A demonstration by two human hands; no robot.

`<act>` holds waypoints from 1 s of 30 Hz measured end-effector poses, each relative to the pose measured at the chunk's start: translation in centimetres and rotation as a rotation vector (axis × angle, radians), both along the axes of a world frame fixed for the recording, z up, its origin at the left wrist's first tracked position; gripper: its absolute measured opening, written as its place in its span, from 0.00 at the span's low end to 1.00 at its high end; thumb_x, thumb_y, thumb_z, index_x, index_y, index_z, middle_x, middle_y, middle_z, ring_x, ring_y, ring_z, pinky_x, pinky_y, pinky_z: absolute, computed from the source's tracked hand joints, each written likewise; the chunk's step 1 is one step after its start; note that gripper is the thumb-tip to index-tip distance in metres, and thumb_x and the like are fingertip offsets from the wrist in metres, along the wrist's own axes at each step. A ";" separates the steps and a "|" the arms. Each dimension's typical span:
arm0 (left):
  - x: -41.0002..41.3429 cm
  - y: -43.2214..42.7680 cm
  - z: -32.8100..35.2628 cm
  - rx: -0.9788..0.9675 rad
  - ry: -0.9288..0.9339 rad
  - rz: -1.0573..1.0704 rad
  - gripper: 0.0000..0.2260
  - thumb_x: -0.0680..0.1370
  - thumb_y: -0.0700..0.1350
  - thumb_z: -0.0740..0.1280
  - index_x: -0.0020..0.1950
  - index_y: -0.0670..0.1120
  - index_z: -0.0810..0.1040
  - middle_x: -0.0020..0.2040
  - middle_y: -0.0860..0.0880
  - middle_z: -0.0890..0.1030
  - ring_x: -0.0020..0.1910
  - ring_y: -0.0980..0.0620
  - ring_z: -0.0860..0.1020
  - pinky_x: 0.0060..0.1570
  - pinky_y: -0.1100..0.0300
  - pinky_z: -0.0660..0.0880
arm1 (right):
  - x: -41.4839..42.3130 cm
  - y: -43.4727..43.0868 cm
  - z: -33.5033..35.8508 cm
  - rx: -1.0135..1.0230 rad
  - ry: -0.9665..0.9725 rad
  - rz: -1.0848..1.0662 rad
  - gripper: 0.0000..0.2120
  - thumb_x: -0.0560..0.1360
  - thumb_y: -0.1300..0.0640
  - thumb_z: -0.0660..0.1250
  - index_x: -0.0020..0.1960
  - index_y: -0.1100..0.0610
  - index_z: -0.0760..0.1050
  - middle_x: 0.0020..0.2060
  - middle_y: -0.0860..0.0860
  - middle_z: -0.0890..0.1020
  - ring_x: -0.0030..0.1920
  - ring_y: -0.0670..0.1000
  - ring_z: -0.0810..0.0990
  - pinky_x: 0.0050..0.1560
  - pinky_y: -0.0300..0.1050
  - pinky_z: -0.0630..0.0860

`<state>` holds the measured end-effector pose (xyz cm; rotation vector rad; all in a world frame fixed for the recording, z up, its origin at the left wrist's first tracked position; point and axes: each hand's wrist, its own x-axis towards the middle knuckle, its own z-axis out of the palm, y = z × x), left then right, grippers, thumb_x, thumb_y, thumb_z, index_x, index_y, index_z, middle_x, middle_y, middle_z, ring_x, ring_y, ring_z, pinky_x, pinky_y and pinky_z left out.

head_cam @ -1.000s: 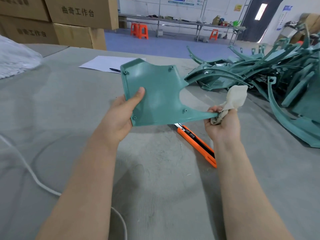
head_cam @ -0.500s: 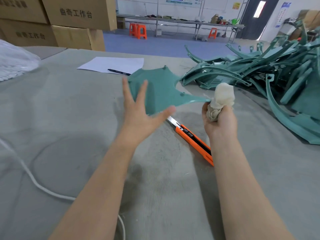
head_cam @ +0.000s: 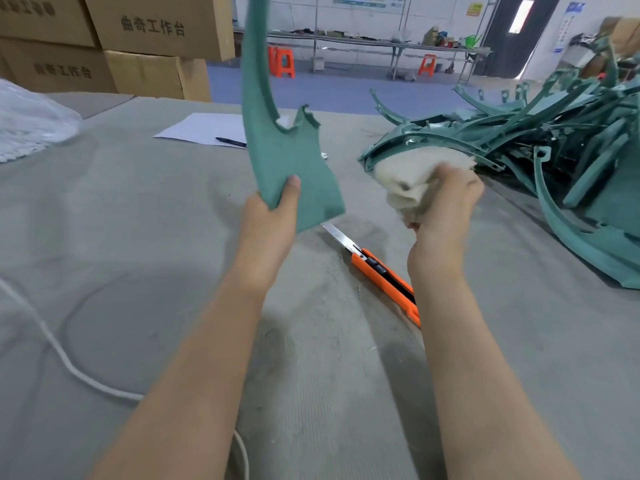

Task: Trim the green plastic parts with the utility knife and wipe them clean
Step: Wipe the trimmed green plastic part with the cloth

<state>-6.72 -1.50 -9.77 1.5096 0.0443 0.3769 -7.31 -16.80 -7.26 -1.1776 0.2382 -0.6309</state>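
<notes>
My left hand (head_cam: 268, 223) grips the lower corner of a green plastic part (head_cam: 277, 140), thumb on its near face. The part stands upright, its long curved arm rising past the top of the view. My right hand (head_cam: 446, 206) holds a bunched cream cloth (head_cam: 405, 181) just right of the part, not touching it. An orange utility knife (head_cam: 384, 275) lies on the grey table (head_cam: 138, 220) below and between my hands, its blade extended toward the part.
A heap of green plastic parts (head_cam: 519, 133) fills the right side of the table. A white sheet of paper (head_cam: 204, 128) with a pen (head_cam: 230, 142) lies behind the part. Cardboard boxes (head_cam: 138, 39) stand at the back left, a clear plastic bag (head_cam: 27, 119) at the far left. A white cord (head_cam: 69, 365) crosses the near left.
The part has swung from lying flat to standing upright. My left hand, spread open under it half a second ago, now grips its lower corner. My right hand let go of the tip and keeps the cloth.
</notes>
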 end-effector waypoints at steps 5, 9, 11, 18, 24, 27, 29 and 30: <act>-0.1 -0.3 -0.5 -0.154 0.102 -0.362 0.05 0.81 0.45 0.64 0.52 0.51 0.79 0.44 0.55 0.85 0.45 0.56 0.83 0.42 0.58 0.80 | -0.9 2.1 -0.7 -0.459 -0.136 -0.023 0.20 0.71 0.67 0.62 0.60 0.55 0.61 0.56 0.56 0.75 0.52 0.52 0.77 0.58 0.50 0.75; -0.3 -1.3 -0.6 -0.249 0.149 -0.523 0.14 0.83 0.53 0.55 0.54 0.51 0.79 0.46 0.55 0.85 0.45 0.59 0.83 0.40 0.64 0.79 | -1.4 4.3 -1.7 -0.850 -0.196 -0.083 0.20 0.74 0.66 0.66 0.65 0.63 0.70 0.63 0.59 0.74 0.66 0.57 0.70 0.69 0.43 0.64; -0.3 -1.3 -0.6 -0.348 0.116 -0.517 0.17 0.84 0.55 0.50 0.54 0.53 0.78 0.46 0.59 0.85 0.46 0.63 0.82 0.41 0.69 0.77 | -1.7 6.1 -2.4 -1.052 -0.115 0.070 0.22 0.80 0.58 0.62 0.72 0.63 0.65 0.73 0.60 0.65 0.76 0.57 0.58 0.76 0.48 0.52; 0.3 0.0 -0.5 -0.509 0.111 -0.509 0.25 0.82 0.62 0.48 0.61 0.49 0.77 0.56 0.51 0.83 0.58 0.55 0.80 0.55 0.61 0.77 | -1.0 6.5 -3.5 -1.292 -0.083 0.104 0.20 0.83 0.58 0.54 0.74 0.55 0.65 0.76 0.49 0.62 0.77 0.52 0.54 0.76 0.53 0.49; 0.8 -0.1 -1.0 -0.299 0.128 -0.285 0.16 0.83 0.53 0.56 0.59 0.47 0.79 0.49 0.51 0.85 0.49 0.53 0.84 0.43 0.61 0.80 | -0.1 4.4 -4.0 -1.146 0.133 -0.078 0.17 0.81 0.57 0.58 0.68 0.49 0.74 0.68 0.56 0.66 0.65 0.58 0.65 0.65 0.46 0.61; 1.0 0.0 -1.0 -0.281 0.121 -0.231 0.17 0.83 0.54 0.55 0.60 0.46 0.79 0.51 0.49 0.85 0.49 0.51 0.83 0.45 0.59 0.79 | -0.6 5.3 -4.1 -1.280 0.077 -0.034 0.18 0.80 0.60 0.59 0.67 0.52 0.75 0.64 0.56 0.72 0.59 0.60 0.70 0.60 0.51 0.66; 1.0 0.2 -1.1 -0.334 0.110 -0.226 0.18 0.84 0.53 0.55 0.59 0.43 0.78 0.49 0.47 0.85 0.48 0.51 0.83 0.43 0.60 0.79 | -1.4 6.9 -4.1 -1.300 -0.088 0.036 0.17 0.77 0.64 0.61 0.64 0.56 0.78 0.60 0.57 0.76 0.53 0.62 0.72 0.54 0.54 0.69; 0.9 0.4 -1.1 -0.364 0.111 -0.225 0.18 0.84 0.52 0.55 0.59 0.42 0.78 0.48 0.47 0.85 0.48 0.51 0.83 0.42 0.61 0.79 | -1.7 7.6 -4.2 -1.312 -0.138 0.054 0.17 0.76 0.64 0.61 0.63 0.56 0.78 0.59 0.57 0.77 0.51 0.62 0.72 0.52 0.55 0.70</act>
